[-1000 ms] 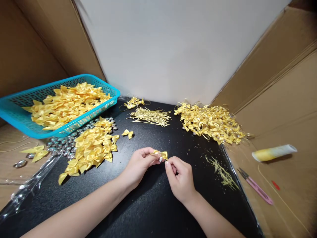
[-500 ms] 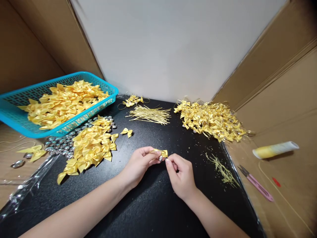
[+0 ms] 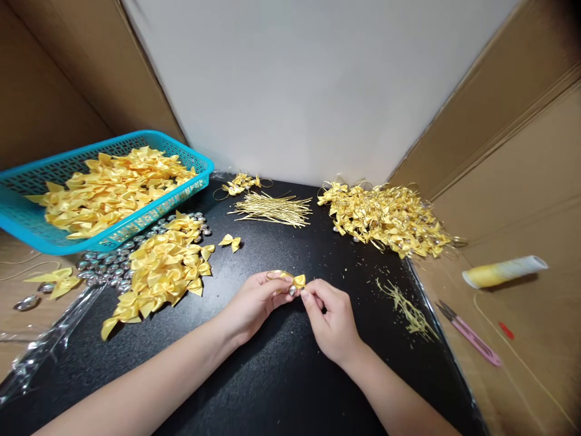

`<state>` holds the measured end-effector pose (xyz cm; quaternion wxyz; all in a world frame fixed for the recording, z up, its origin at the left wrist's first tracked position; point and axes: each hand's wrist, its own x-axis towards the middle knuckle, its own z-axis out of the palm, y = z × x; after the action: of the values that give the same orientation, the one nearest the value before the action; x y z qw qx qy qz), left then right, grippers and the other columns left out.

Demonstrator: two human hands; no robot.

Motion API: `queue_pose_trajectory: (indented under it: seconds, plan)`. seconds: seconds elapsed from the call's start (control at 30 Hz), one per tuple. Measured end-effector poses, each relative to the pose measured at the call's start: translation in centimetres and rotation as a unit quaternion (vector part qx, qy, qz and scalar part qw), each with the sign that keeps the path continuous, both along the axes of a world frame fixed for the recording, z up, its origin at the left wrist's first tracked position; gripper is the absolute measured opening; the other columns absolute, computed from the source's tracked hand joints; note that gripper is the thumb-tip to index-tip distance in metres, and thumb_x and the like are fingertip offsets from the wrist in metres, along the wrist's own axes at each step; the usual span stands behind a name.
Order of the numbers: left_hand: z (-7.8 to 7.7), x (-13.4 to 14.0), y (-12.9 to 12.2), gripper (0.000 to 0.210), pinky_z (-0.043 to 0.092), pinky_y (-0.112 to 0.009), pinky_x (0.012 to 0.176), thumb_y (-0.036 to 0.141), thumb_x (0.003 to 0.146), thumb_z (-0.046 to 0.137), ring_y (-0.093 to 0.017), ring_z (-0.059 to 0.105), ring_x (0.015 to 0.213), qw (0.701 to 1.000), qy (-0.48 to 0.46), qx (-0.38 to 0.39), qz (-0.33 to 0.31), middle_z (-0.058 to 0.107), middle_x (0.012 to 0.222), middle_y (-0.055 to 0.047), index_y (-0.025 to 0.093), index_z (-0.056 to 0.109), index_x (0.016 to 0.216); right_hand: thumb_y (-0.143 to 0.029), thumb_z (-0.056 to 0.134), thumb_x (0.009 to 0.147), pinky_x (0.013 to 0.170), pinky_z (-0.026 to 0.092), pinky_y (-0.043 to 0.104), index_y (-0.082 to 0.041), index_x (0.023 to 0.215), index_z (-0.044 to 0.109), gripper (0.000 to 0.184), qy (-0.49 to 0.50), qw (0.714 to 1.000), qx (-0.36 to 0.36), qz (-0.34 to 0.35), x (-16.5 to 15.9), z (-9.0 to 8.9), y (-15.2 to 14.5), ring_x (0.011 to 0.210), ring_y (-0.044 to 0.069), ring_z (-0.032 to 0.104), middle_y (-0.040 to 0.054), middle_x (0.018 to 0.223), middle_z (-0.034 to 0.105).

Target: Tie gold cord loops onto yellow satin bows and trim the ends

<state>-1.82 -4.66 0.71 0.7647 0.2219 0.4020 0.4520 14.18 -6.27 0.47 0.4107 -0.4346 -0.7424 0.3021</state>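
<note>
Over the middle of the black tabletop point(image 3: 272, 375), my left hand point(image 3: 261, 300) pinches a yellow ribbon bow point(image 3: 299, 281) that has a gold cord loop. A silver bead point(image 3: 292, 290) shows at the bow, just below the ribbon. My right hand point(image 3: 329, 312) is closed at the bow's right side, thumb and forefinger pressed together at its edge; whatever thin piece lies between them is too small to make out. A single bow point(image 3: 230, 243) lies beyond my left hand. Behind it is a bundle of gold cords point(image 3: 275, 210).
At the left, a turquoise basket point(image 3: 149, 233) holds yellow bows, with loose bows point(image 3: 167, 266) and silver beads point(image 3: 106, 266) beside it. Beaded bows point(image 3: 385, 218) are heaped back right. Cord scraps point(image 3: 411, 312), pink-handled snips point(image 3: 474, 339) and a yellow-white tube point(image 3: 505, 272) are on the right.
The bow has turned slightly between my fingers, and the cord loop now stands rounder above my left hand. Both hands stay in nearly the same place. The view has shifted slightly.
</note>
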Motion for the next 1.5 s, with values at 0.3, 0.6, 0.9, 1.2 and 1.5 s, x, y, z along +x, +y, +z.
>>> queue_pose_trajectory:
  seconds: [0.3, 0.6, 0.9, 1.2, 1.5]
  plan:
    - [-0.1, -0.2, -0.1, 0.014, 0.052, -0.015, 0.063, 0.017, 0.061, 0.082, -0.008, 0.062, 0.062, 0.999, -0.027, -0.021, -0.012, 0.071, 0.066, -0.002, 0.011, 0.071, 0.064, -0.021, 0.045, 0.093, 0.058, 0.035, 0.024, -0.018, 0.073, 0.056, 0.024, 0.029, 0.999, -0.036, 0.012, 0.1, 0.0, 0.3, 0.059, 0.011, 0.046, -0.0014, 0.066, 0.054]
    - [-0.5, 0.0, -0.2, 0.015, 0.053, -0.014, 0.064, 0.016, 0.061, 0.083, -0.009, 0.064, 0.065, 0.997, -0.051, -0.049, -0.015, 0.073, 0.07, -0.003, 0.01, 0.071, 0.068, -0.03, 0.048, 0.093, 0.058, 0.037, 0.024, -0.018, 0.074, 0.058, 0.024, 0.109, 0.985, -0.136, 0.022, -0.1, -0.6, 0.5, 0.061, 0.012, 0.049, -0.0006, 0.067, 0.056]
    - [-0.6, 0.1, -0.3, 0.015, 0.053, -0.014, 0.063, 0.018, 0.061, 0.083, -0.009, 0.064, 0.066, 0.998, -0.051, -0.038, -0.012, 0.072, 0.069, -0.004, 0.01, 0.071, 0.066, -0.027, 0.048, 0.093, 0.056, 0.035, 0.024, -0.018, 0.071, 0.055, 0.025, 0.059, 0.992, -0.115, 0.01, 0.2, -0.2, 0.2, 0.058, 0.011, 0.045, -0.001, 0.067, 0.056]
    - [-0.5, 0.2, -0.2, 0.015, 0.053, -0.015, 0.063, 0.017, 0.06, 0.083, -0.009, 0.063, 0.063, 0.998, -0.048, -0.031, -0.008, 0.072, 0.067, -0.004, 0.011, 0.071, 0.065, -0.022, 0.047, 0.092, 0.058, 0.035, 0.024, -0.018, 0.072, 0.057, 0.024, 0.034, 0.995, -0.087, 0.017, 0.3, 0.2, 0.4, 0.059, 0.011, 0.046, -0.0009, 0.067, 0.056]
    - [-0.3, 0.3, -0.3, 0.013, 0.051, -0.015, 0.062, 0.018, 0.061, 0.082, -0.008, 0.062, 0.063, 0.999, -0.043, -0.03, -0.013, 0.071, 0.066, -0.002, 0.011, 0.072, 0.065, -0.011, 0.044, 0.093, 0.063, 0.037, 0.025, -0.019, 0.072, 0.055, 0.024, -0.037, 0.998, 0.026, 0.037, 0.6, 0.8, 0.7, 0.065, 0.014, 0.047, 0.0003, 0.067, 0.055]
